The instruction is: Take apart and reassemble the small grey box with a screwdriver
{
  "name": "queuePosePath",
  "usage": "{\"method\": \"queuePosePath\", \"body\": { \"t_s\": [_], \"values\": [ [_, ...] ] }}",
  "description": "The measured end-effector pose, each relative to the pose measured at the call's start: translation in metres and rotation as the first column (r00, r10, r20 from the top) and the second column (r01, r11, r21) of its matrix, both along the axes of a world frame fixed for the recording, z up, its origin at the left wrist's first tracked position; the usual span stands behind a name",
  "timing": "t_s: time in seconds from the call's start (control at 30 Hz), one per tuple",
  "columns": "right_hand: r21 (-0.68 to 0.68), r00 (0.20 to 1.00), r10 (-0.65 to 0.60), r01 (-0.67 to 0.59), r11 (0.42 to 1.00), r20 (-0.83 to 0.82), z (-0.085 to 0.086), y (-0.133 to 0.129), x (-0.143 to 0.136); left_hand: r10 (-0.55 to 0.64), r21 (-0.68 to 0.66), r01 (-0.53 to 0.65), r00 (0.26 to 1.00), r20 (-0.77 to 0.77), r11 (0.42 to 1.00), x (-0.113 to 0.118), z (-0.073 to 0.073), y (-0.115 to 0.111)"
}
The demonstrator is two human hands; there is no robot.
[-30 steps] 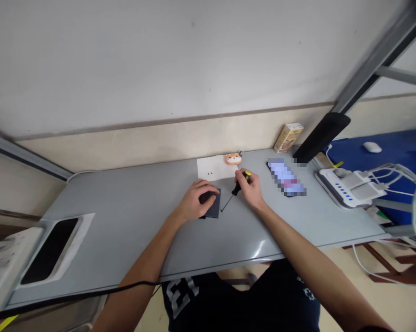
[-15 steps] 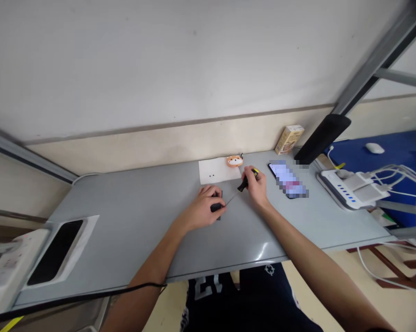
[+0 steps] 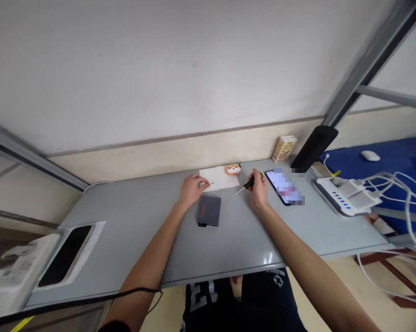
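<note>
My left hand (image 3: pixel 193 188) reaches to the left edge of the white paper (image 3: pixel 221 177), thumb and fingertips brought together in a pinch. Whatever is between them is too small to make out. Just right of these fingertips a tiny dark speck (image 3: pixel 213 183), perhaps a screw, lies on the paper. My right hand (image 3: pixel 259 190) grips a screwdriver (image 3: pixel 249 182) by its black and yellow handle, the thin shaft pointing down to the left. Between my forearms a flat dark grey box (image 3: pixel 209 210) with reddish lettering rests on the grey table, touched by neither hand.
An orange animal-faced case (image 3: pixel 233 169) sits on the paper. Right of my right hand lies a lit phone (image 3: pixel 284 186), with a small carton (image 3: pixel 284 149) behind it and a power strip (image 3: pixel 346 196) farther right. A dark phone (image 3: pixel 66 256) lies at the left.
My left hand has left the dark grey box and moved up and left to the paper. The screwdriver tip has come away from the box, still in my right hand.
</note>
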State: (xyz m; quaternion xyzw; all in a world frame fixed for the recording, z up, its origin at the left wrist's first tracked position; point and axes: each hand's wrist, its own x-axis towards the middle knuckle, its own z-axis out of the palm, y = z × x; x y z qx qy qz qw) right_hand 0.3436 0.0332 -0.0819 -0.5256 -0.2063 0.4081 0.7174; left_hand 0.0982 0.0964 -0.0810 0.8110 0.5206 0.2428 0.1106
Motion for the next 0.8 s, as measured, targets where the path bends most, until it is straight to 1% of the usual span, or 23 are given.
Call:
{"method": "queuePosePath", "body": {
  "t_s": [0.1, 0.23, 0.33, 0.43, 0.5, 0.53, 0.6, 0.63, 0.7, 0.73, 0.77, 0.8],
  "values": [
    [-0.005, 0.999, -0.019, 0.019, 1.0, -0.028, -0.001, 0.002, 0.001, -0.017, -0.001, 0.017, 0.999, -0.047, 1.0, 0.001, 0.001, 0.004],
    [-0.007, 0.997, -0.038, 0.037, 0.999, -0.062, -0.001, 0.004, 0.004, -0.04, -0.013, 0.039, 0.997, -0.072, 0.999, -0.005, 0.0, 0.001],
    [-0.003, 0.996, -0.047, 0.047, 0.999, -0.07, -0.002, 0.005, 0.006, -0.082, -0.003, 0.082, 0.996, -0.024, 0.997, -0.015, -0.001, -0.005],
    [-0.007, 0.995, -0.059, 0.058, 0.998, -0.083, -0.002, 0.005, 0.007, -0.104, 0.022, 0.103, 0.993, 0.055, 0.994, -0.025, 0.001, -0.016],
    [-0.021, 0.994, -0.066, 0.064, 0.998, -0.089, -0.001, 0.004, 0.007, -0.151, -0.025, 0.154, 0.985, 0.087, 0.988, -0.031, 0.006, -0.027],
    [-0.026, 0.994, -0.065, 0.063, 0.998, -0.087, 0.0, 0.004, 0.007, -0.192, -0.077, 0.2, 0.976, 0.099, 0.977, -0.033, 0.01, -0.033],
    [-0.035, 0.995, -0.063, 0.061, 0.998, -0.076, 0.001, 0.003, 0.006, -0.263, -0.208, 0.284, 0.957, 0.12, 0.936, -0.037, 0.02, -0.045],
    [-0.039, 0.996, -0.063, 0.061, 0.997, -0.066, 0.001, 0.003, 0.006, -0.298, -0.281, 0.323, 0.946, 0.128, 0.904, -0.038, 0.025, -0.05],
    [-0.05, 0.998, -0.059, 0.057, 0.997, -0.036, 0.003, 0.001, 0.004, -0.398, -0.419, 0.425, 0.904, 0.156, 0.802, -0.039, 0.034, -0.057],
    [-0.052, 0.998, -0.053, 0.052, 0.997, -0.019, 0.005, 0.0, 0.004, -0.425, -0.449, 0.447, 0.892, 0.155, 0.774, -0.039, 0.037, -0.059],
    [-0.051, 0.999, -0.047, 0.047, 0.998, 0.0, 0.006, -0.001, 0.003, -0.438, -0.462, 0.454, 0.887, 0.149, 0.762, -0.039, 0.039, -0.061],
    [-0.046, 0.999, -0.041, 0.042, 0.998, 0.025, 0.008, -0.003, 0.003, -0.437, -0.465, 0.446, 0.89, 0.134, 0.765, -0.037, 0.04, -0.063]
  ]
}}
